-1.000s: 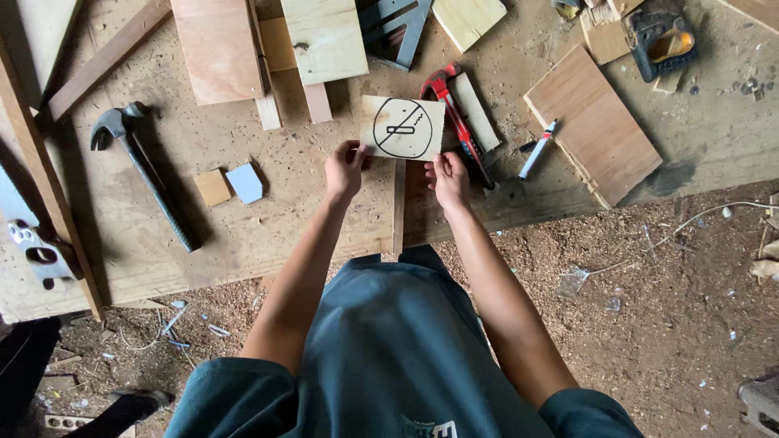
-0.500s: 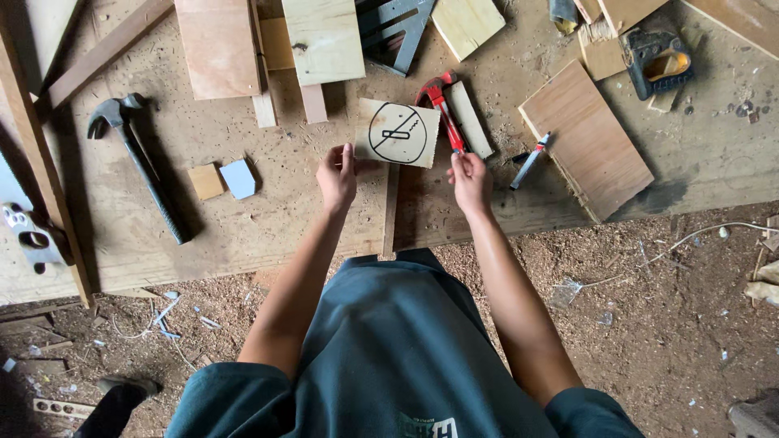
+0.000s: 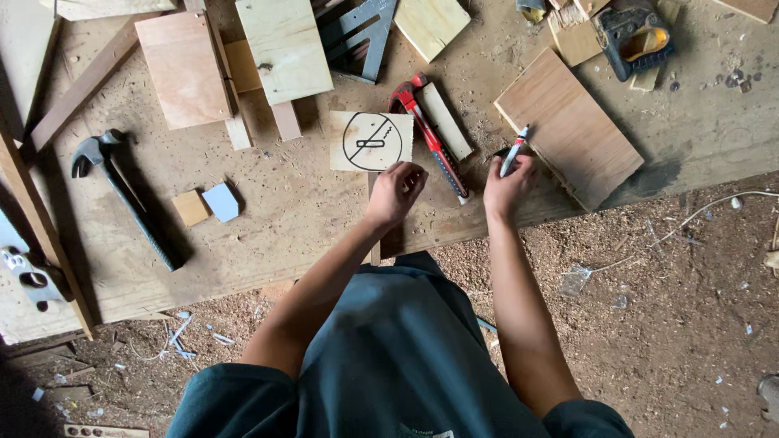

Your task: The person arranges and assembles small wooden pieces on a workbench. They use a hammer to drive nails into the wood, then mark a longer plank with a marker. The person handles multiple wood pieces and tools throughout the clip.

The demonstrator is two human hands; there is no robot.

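While we are looking down from the head camera, we are noting these points:

Left hand: our left hand (image 3: 395, 188) is resting at the lower right corner of the small wooden square (image 3: 370, 141); its grip is loosely curled, the fingertips touching or almost touching the edge, and it is clamping nothing.

Right hand: our right hand (image 3: 508, 180) is closing its grip on the marker (image 3: 514, 151), whose tip is pointing up and away from us.

Wooden square: it is lying flat on the counter (image 3: 308, 219), just above the left hand, and it is carrying a drawn circle with a slanted line through it.

Beside it: the red utility knife (image 3: 430, 134) is lying between the two hands, with a pale wood strip (image 3: 444, 120) just beside it.

Further away: the hammer (image 3: 122, 195) is lying well apart on the left, near two small blocks (image 3: 207, 204); the plywood board (image 3: 568, 130) is lying just right of the marker.

Doing it well, in our judgement: we are thinking the left fingertips should be pressing the square flat so it is not sliding, while the right hand is holding the marker low near the tip and keeping away from the knife.
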